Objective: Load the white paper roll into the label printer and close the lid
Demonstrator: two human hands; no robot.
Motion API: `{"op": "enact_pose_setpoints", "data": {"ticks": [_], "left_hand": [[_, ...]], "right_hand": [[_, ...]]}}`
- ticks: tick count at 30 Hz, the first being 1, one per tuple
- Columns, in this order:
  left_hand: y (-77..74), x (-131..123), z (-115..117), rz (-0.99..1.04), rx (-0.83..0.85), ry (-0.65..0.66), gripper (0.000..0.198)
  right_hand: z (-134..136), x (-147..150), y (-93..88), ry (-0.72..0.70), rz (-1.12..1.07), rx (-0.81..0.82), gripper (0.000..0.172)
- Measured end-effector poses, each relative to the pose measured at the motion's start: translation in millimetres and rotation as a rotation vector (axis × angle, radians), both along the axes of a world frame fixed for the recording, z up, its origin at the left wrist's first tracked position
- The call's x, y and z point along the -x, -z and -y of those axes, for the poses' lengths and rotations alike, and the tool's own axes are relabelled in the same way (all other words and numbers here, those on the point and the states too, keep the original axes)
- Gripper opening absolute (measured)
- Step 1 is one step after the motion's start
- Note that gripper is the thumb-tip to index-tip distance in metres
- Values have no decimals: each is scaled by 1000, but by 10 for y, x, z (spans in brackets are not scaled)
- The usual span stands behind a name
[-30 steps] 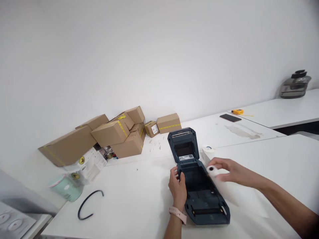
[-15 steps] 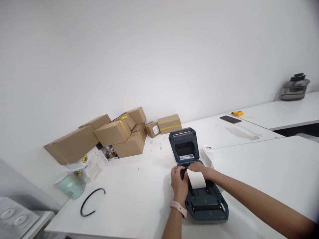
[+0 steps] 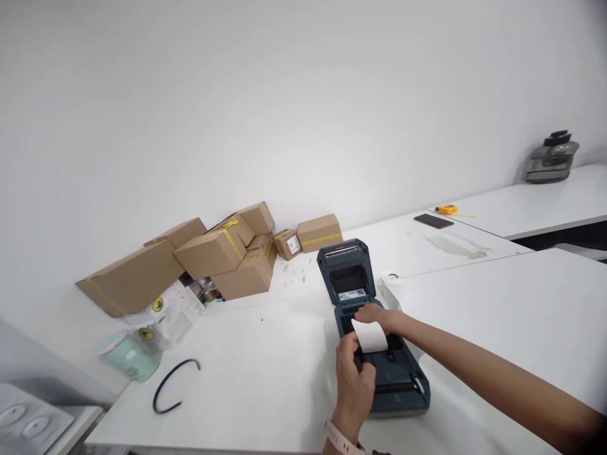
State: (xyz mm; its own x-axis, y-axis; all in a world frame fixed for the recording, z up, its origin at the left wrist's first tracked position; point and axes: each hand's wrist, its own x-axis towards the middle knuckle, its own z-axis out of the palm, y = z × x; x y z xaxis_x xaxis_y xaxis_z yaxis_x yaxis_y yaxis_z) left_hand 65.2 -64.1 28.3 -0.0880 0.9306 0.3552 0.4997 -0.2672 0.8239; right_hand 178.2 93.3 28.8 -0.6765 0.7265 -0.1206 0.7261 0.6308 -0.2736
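Note:
A dark blue-grey label printer (image 3: 401, 399) sits on the table with its lid (image 3: 349, 278) raised. A strip of white paper (image 3: 372, 337) curves up out of its bay. My left hand (image 3: 353, 382), with a pink wristband, is at the printer's left side; its fingertips touch the strip's left edge and its thumb is spread away, so it is open. My right hand (image 3: 377, 315) reaches across into the rear of the bay, its fingers bent down and closed at the strip's far end. Its fingertips are partly hidden. Behind the printer stands a white paper roll (image 3: 392, 281).
Cardboard boxes (image 3: 213, 253) are piled by the wall at left. A mint container (image 3: 133, 357) and a black curved band (image 3: 165, 382) lie at left. A phone (image 3: 433, 220), a yellow tape measure (image 3: 446, 209) and a dark jug (image 3: 552, 159) are at the far right.
My left hand has drawn back from the rear of the bay towards me, and its thumb has come away from the fingers. My right hand stays in the bay. The view has shifted slightly.

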Motion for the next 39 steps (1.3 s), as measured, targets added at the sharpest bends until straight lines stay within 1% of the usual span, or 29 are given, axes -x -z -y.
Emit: {"op": "enact_pose_setpoints", "data": {"ticks": [2,4,8,12,14,17,19,21,22,24,25,26,27,29,30,31,32,33,35,37,39], "left_hand": [[20,-51,110,-74,-23,-14,31],[73,-90,183,-163,-90,-24,17],[257,-145,305,-228,-319,-5,22],[490,-220,424,-195,-515,-65,21],[607,-268,464,-159,-575,-119,20],[757,-332,503,-134,-662,-181,26],[821,-358,519,-150,-716,-204,29],[854,-366,528,-179,-746,-209,30],[862,-363,531,-188,-752,-209,31],[868,-348,537,-197,-761,-203,31],[868,-337,543,-202,-758,-199,31],[867,-324,551,-211,-746,-191,30],[865,-311,563,-226,-724,-180,27],[857,-286,593,-267,-665,-150,22],[851,-275,608,-285,-637,-137,20],[844,-267,623,-298,-619,-131,19],[836,-260,635,-305,-612,-131,19],[829,-255,643,-311,-609,-133,20],[817,-248,651,-325,-617,-134,20],[815,-245,649,-343,-630,-125,20],[823,-247,642,-351,-630,-128,20]], "right_hand": [[10,-20,-54,-77,61,22,19],[28,-41,-109,-128,96,36,20],[50,-81,-191,-155,99,59,27],[24,-113,-216,-171,86,103,32],[9,-118,-211,-180,79,116,33],[11,-110,-199,-181,64,122,34],[43,-111,-223,-173,45,117,33],[105,-140,-307,-160,5,96,28],[145,-169,-379,-158,-28,83,24],[228,-251,-577,-163,-111,59,15],[261,-297,-695,-158,-183,35,15],[280,-341,-816,-135,-295,-13,21],[282,-379,-935,-86,-449,-93,28],[219,-425,-1136,74,-806,-313,36],[155,-430,-1211,164,-960,-394,38],[76,-426,-1265,241,-1067,-425,40],[-11,-415,-1301,290,-1116,-400,44],[-96,-400,-1319,316,-1134,-341,49],[-220,-373,-1318,322,-1132,-203,54],[-236,-369,-1288,312,-1128,-137,58],[-121,-399,-1236,310,-1144,-104,58]]}}
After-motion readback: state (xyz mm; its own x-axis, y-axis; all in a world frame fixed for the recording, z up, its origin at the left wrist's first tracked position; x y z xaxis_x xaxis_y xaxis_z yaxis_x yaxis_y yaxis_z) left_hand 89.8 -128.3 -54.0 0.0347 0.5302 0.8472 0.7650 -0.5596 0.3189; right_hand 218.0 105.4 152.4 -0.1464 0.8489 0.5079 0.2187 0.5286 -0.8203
